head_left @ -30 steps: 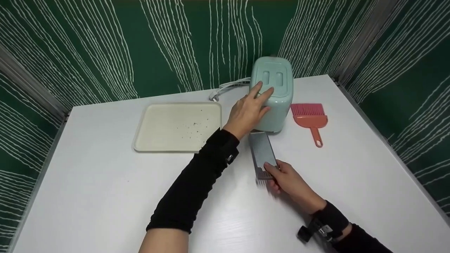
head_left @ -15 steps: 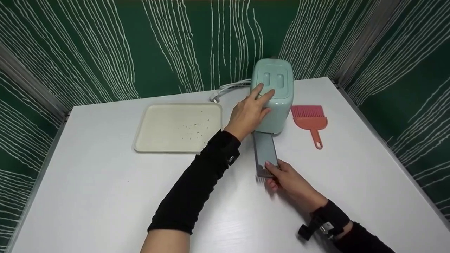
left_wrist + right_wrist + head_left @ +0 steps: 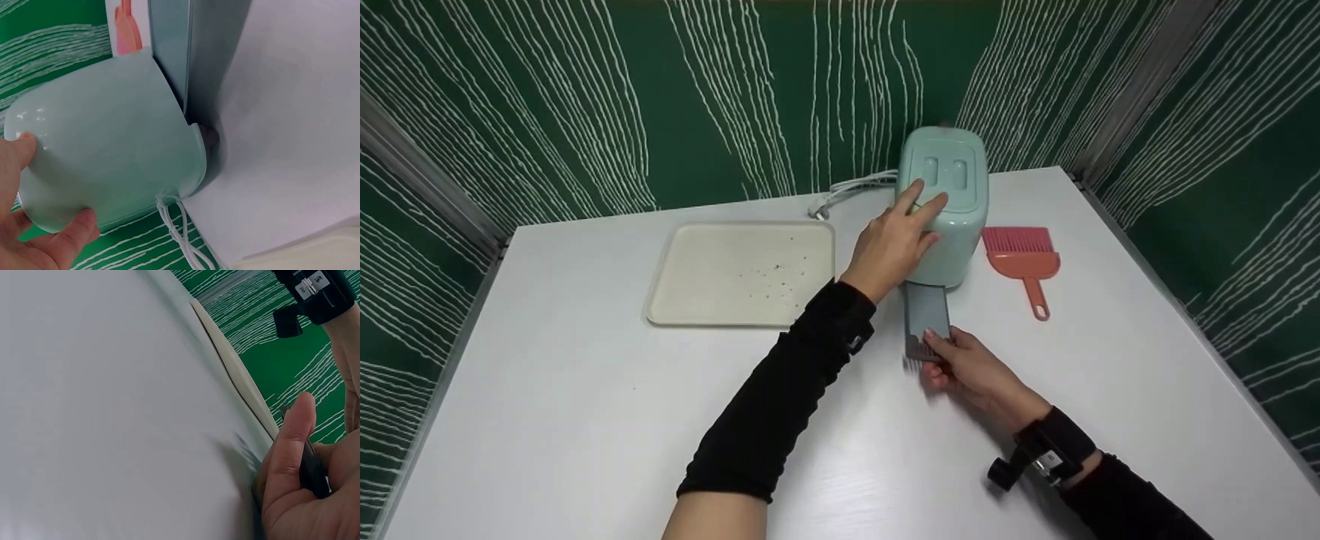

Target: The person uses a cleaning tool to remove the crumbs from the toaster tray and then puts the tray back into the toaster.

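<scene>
A mint-green toaster with a lid on its slots stands at the back right of the table. My left hand rests on it, fingers spread over the lid's near edge; the left wrist view shows fingertips on the toaster body. A grey crumb tray sticks out from the base of the toaster's near end. My right hand pinches the tray's slotted outer end, thumb on top and fingers beneath. In the right wrist view only a dark edge of the crumb tray shows; its inner end is hidden inside the toaster.
An off-white serving tray with dark crumbs on its right half lies left of the toaster. Right of it lies an orange dustpan with a pink brush. A white cord with a plug lies behind, near the green wall.
My right hand has lined the crumb tray up with the toaster's base and pushed it partway in, away from me. The left hand has stayed on the toaster.
</scene>
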Motion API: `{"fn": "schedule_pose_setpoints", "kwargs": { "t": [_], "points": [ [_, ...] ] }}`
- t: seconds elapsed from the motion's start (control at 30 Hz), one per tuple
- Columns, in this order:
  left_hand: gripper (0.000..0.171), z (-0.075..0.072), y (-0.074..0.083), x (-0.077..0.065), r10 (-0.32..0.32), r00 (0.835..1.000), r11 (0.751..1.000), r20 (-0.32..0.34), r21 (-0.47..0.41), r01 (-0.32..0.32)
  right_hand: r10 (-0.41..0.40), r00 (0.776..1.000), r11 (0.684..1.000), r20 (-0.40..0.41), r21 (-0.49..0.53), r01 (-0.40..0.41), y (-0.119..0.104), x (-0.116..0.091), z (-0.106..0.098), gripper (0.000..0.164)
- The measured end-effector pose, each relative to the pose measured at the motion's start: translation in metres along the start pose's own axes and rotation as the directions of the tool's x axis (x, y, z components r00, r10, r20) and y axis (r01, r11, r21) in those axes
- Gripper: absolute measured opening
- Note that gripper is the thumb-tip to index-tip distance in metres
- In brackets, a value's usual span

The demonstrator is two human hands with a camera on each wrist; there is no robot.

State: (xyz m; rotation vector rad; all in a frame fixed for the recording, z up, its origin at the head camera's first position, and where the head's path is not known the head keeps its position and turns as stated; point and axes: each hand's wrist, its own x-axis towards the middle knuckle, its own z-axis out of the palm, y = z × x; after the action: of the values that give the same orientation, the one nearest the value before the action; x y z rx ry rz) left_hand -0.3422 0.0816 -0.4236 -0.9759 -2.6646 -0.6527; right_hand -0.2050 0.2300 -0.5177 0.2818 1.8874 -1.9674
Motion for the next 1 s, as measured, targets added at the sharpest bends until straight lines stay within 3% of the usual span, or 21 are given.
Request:
{"fn": "schedule_pose_setpoints", "kwargs": {
  "t": [1.0],
  "points": [
    [0.056,-0.001,0.002,0.002,-0.013,1.000,1.000,0.023,0.010,0.013,-0.087,0.996,0.994,-0.002,0.060,0.087,-0.010,0.034,-0.001,0.026]
  ]
}}
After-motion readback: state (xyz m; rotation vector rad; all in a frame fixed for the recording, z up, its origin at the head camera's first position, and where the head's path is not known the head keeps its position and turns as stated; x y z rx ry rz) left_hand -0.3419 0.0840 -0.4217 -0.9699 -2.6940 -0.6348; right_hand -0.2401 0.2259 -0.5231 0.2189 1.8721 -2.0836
